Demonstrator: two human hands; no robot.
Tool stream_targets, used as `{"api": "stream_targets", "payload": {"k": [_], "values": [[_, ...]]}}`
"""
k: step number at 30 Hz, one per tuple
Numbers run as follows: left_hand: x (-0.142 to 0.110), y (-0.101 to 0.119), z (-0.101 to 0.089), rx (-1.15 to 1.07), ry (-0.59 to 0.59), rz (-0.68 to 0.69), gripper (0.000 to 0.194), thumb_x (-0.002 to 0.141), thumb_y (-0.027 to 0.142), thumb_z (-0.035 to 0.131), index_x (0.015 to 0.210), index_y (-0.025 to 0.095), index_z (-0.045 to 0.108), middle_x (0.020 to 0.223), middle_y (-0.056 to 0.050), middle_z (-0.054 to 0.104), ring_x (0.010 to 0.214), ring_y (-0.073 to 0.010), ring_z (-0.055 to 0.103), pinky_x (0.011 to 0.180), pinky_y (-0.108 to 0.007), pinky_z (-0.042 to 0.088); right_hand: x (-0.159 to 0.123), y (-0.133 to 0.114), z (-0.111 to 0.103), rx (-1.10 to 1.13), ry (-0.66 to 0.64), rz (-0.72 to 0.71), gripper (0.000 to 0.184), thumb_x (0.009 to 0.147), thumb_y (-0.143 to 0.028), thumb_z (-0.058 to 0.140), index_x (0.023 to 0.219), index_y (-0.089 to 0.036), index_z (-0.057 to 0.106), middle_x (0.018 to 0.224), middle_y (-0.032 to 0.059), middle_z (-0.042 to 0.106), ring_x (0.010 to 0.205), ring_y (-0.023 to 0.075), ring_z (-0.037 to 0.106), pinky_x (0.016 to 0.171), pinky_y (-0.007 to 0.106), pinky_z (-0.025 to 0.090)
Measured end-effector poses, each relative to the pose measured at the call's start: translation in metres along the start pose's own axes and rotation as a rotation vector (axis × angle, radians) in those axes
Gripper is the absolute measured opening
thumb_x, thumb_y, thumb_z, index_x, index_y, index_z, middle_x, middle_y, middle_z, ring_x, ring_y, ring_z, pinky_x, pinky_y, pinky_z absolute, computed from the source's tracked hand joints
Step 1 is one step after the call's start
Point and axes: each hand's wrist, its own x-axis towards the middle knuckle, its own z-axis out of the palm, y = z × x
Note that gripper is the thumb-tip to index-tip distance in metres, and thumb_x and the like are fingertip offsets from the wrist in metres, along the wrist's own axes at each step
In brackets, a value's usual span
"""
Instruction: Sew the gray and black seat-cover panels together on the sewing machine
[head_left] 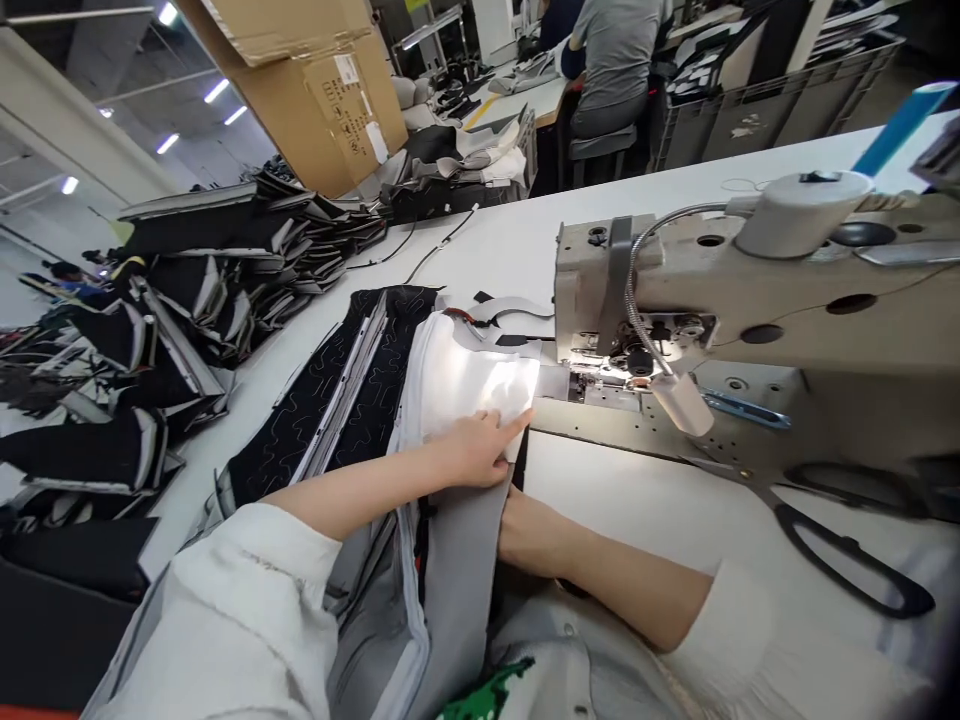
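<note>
White fabric [465,375] lies beneath the left hand's [476,450] spread fingers [517,425].

White long sleeves [247,590], green patch [487,692] on pale grey clothing [559,650].

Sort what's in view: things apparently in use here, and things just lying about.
Apparently in use:
- grey fabric, under the left hand and touching the right hand
- sewing machine, its lamp lit

Lying about:
- scissors
- piled black pieces
- cardboard box
</note>
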Motion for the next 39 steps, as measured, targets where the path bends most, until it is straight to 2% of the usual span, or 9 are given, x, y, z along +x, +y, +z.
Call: {"api": "stream_targets", "payload": {"k": [6,10,16,20,23,26,30,34,39], "values": [[0.008,-0.005,0.009,0.02,0.101,-0.11,0.035,0.09,0.025,0.031,0.117,0.019,0.052,0.095,-0.011,0.063,0.083,-0.026,0.063,0.072,-0.037,0.048,0.008,0.004,-0.007,-0.024,0.051,0.001,0.019,0.085,-0.012,0.048,0.08,-0.02,0.066,0.08,0.003,0.067,0.08,0.0203,0.058,0.086,0.044,0.044],[-0.005,-0.012,0.006,-0.147,0.25,-0.09,0.025,0.086,0.02,0.034,0.098,0.019,0.057,0.085,-0.006,0.062,0.074,-0.0205,0.061,0.071,-0.033,0.047,0.01,0.002,-0.005,-0.016,0.137,0.058,0.023,0.085,-0.012,0.048,0.09,-0.021,0.069,0.084,0.0046,0.068,0.087,0.0223,0.058,0.093,0.046,0.04],[-0.086,-0.075,0.003,-1.058,1.181,-0.539,0.026,0.081,0.04,0.04,0.083,0.019,0.054,0.072,-0.001,0.059,0.069,-0.0152,0.057,0.065,-0.026,0.046,0.012,0.002,-0.017,0.146,0.157,0.139,0.034,0.09,-0.026,0.047,0.122,-0.029,0.059,0.111,0.0039,0.066,0.11,0.0253,0.053,0.109,0.053,0.019],[-0.158,-0.1,0.011,-1.146,0.389,-0.817,0.025,0.066,0.042,0.056,0.071,0.017,0.06,0.062,-0.002,0.061,0.057,-0.0169,0.058,0.054,-0.024,0.043,0.014,0.002,-0.026,0.29,0.058,0.117,0.053,0.083,-0.048,0.056,0.133,-0.033,0.048,0.128,0.0036,0.057,0.123,0.0291,0.043,0.111,0.057,0.005],[-0.18,-0.073,-0.01,-0.94,0.067,-0.619,0.019,0.064,0.035,0.066,0.077,0.021,0.068,0.064,-0.001,0.065,0.058,-0.0173,0.059,0.053,-0.023,0.042,0.015,0.002,-0.024,0.281,-0.05,0.134,0.054,0.078,-0.041,0.062,0.13,-0.027,0.053,0.127,0.008,0.057,0.123,0.0312,0.043,0.11,0.057,0.005],[-0.152,-0.037,-0.052,-0.716,0.012,-0.219,0.036,0.084,0.038,0.049,0.117,0.029,0.061,0.087,-0.001,0.069,0.072,-0.0165,0.062,0.066,-0.024,0.045,0.015,0.003,-0.019,0.227,-0.132,0.131,0.049,0.074,-0.032,0.066,0.122,-0.023,0.06,0.12,0.0095,0.061,0.124,0.0322,0.041,0.109,0.059,0.002],[-0.049,-0.032,-0.076,-0.48,0.077,0.115,0.051,0.09,0.039,0.043,0.139,0.027,0.037,0.115,-0.005,0.063,0.09,-0.0175,0.063,0.079,-0.027,0.047,0.013,0.0,-0.019,0.151,-0.195,0.142,0.032,0.074,-0.033,0.065,0.103,-0.02,0.07,0.102,0.0098,0.068,0.113,0.0313,0.048,0.109,0.06,0.004],[0.058,-0.064,-0.028,0.006,0.156,0.129,0.065,0.085,0.043,0.052,0.142,0.018,0.033,0.144,-0.017,0.038,0.129,-0.0335,0.038,0.103,-0.045,0.033,0.006,-0.007,-0.022,0.058,-0.201,0.143,0.028,0.07,-0.034,0.067,0.092,-0.017,0.072,0.095,0.0108,0.067,0.105,0.0299,0.051,0.107,0.059,0.012],[0.117,-0.091,0.026,-0.055,0.447,0.03,0.055,0.094,0.036,0.034,0.146,0.019,0.026,0.147,-0.016,0.033,0.135,-0.0295,0.029,0.107,-0.048,0.026,-0.003,-0.001,-0.031,0.034,-0.161,0.215,0.028,0.064,-0.032,0.073,0.089,-0.02,0.071,0.094,0.0084,0.065,0.105,0.0285,0.049,0.108,0.064,0.006]]}}
